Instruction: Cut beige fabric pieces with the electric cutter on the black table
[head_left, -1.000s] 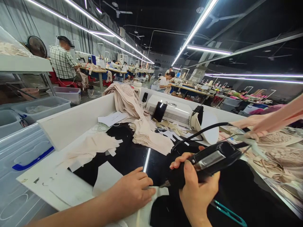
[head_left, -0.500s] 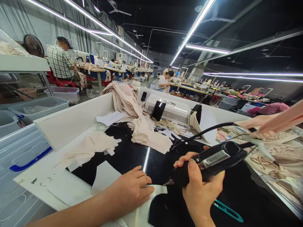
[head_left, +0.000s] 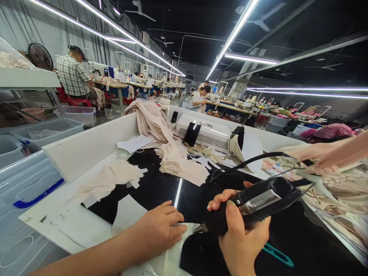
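Two hands busy: your right hand has its fingers wrapped round the black cutter (rigid, probably light); your left hand lies open, flattening the limp fabric piece on the bench.

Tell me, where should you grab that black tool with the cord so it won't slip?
Probably around the thick padded front of the black tool, coming from below, as the right hand does now. Its fingers wrap that rounded part, the tip points down at the pale fabric, and the cord trails off behind.
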Tool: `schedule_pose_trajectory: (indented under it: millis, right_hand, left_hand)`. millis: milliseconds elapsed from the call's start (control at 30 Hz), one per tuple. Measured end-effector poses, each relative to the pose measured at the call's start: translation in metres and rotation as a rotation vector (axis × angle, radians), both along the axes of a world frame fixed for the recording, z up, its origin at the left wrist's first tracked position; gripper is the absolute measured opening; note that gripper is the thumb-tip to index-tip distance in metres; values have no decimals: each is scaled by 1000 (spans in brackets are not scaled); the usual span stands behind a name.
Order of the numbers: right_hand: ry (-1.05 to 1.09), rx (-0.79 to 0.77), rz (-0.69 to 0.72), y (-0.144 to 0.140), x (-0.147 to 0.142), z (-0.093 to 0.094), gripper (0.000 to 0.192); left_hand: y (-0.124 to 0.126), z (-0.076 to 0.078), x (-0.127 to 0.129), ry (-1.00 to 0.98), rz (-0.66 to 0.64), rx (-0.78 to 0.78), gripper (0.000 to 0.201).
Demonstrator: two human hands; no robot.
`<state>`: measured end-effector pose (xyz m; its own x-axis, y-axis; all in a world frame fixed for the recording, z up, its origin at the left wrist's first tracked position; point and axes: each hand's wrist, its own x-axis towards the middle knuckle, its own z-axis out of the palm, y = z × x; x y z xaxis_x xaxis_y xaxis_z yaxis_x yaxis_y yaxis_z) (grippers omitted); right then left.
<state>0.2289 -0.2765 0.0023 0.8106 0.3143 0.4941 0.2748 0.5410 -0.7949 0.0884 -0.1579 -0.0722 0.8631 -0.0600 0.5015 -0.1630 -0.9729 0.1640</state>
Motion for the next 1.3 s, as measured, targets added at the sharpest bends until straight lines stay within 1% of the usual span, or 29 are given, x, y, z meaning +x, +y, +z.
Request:
schedule_pose_trajectory:
  millis: [267,400,533,633,733,833,933,1033,1133,1233,1300]
  right_hand:
    - [-10,59,-37,-6,7,4,45]
    - [-3,44,-33,-5,7,1,46]
    - [-8,22,-51,-5,6,-1,45]
    - [-16,6,-66,-6,5,-1,44]
    - [-9,-4,-82,-7,2,-1,46]
    - [8,-1,-106,-10,-3,0,49]
    - [23,-5,-125,-14,-9,0,50]
    - [30,-13,-144,-18,-14,-1,50]
    - [27,-15,-165,-22,-18,-4,50]
    - [11,-17,-182,-25,-21,-6,53]
    - [5,-23,-183,-26,-24,-7,55]
  left_hand:
    - [1,2,-1,-6,-4,33,14]
    - [2,3,-1,8,-7,40,16]
    - [2,8,-1,21,-5,50,16]
    - [-2,12,-3,-8,27,106,18]
    - [-11,13,-10,-15,102,183,28]
    - [-19,8,-18,25,186,109,46]
    - [-22,3,-21,110,244,46,57]
    - [-21,6,-19,234,274,13,52]
    - [-20,14,-17,350,265,-19,43]
    - [-19,18,-18,359,235,-18,38]
    - [-17,16,-19,311,217,10,34]
